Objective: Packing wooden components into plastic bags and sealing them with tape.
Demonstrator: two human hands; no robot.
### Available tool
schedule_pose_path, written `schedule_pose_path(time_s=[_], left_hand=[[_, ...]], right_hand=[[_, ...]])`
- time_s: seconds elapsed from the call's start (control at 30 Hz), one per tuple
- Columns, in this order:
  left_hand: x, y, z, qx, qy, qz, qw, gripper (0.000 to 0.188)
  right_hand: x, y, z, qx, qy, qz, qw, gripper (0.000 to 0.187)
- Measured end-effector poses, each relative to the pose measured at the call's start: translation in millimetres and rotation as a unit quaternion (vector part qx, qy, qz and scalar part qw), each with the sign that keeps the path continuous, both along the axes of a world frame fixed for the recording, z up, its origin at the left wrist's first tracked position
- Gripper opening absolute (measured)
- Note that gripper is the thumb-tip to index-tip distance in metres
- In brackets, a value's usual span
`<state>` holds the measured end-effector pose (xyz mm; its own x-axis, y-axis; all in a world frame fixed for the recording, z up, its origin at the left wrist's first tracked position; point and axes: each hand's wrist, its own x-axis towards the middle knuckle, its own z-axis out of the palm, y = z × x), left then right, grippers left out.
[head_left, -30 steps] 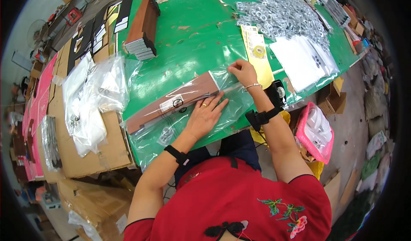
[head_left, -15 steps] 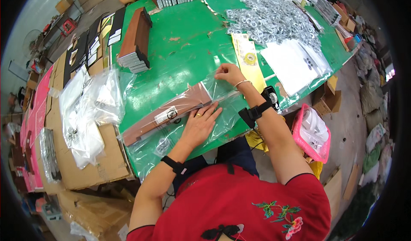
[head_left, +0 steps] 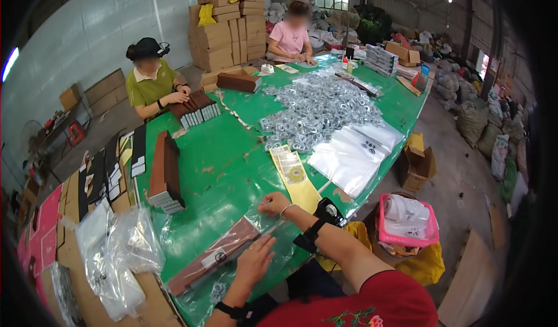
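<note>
A long brown slatted piece [head_left: 224, 248] lies slantwise inside a clear plastic bag [head_left: 192, 298] at the near edge of the green table. On it is a white label with a dark round mark. My left hand [head_left: 254, 264] rests flat along its near side, fingers stretched over the plastic. At the bag's far right end, my right hand [head_left: 275, 204] pinches the clear film between thumb and fingers. A small clear packet [head_left: 218, 292] shows through the plastic close to my left wrist. Beyond my right hand lies a yellow sheet [head_left: 302, 190] with a tape roll on it.
Stacked brown pieces [head_left: 165, 173] stand at the left, near loose plastic bags [head_left: 110, 263]. Small clear packets [head_left: 325, 109] form a heap farther off, beside flat white bags [head_left: 354, 158]. Two people work across the table. A pink basket [head_left: 381, 225] stands right of the table.
The head view has tilted up, bringing the far side of the room and two people into sight. Both hands stay at the bag, with little visible movement.
</note>
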<state>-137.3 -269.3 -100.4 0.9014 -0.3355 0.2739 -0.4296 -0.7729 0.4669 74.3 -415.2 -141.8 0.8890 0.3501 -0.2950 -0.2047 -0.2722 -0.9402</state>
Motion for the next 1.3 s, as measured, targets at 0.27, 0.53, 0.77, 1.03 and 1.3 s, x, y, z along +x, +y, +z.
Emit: schedule_pose_path(time_s=[0.27,0.53,0.77,1.03,1.3], left_hand=[[37,3,4,0.053,-0.162,0.134,0.976,0.034],[36,1,-8,0.066,-0.156,0.142,0.975,0.033],[30,1,-1,0.012,-0.110,0.151,0.982,0.049],[35,14,-4,-0.276,-0.087,0.137,0.947,0.070],[38,25,7,-0.470,-0.004,0.105,0.877,0.060]], right_hand=[[7,-2,3,0.001,0.002,0.016,1.000,0.025],[0,-2,0,0.073,-0.029,0.029,0.997,0.020],[-19,6,29,0.138,-0.023,0.092,0.986,0.019],[-69,51,43,-0.077,-0.330,0.061,0.939,0.017],[-125,72,49,-0.210,-0.483,0.027,0.850,0.019]])
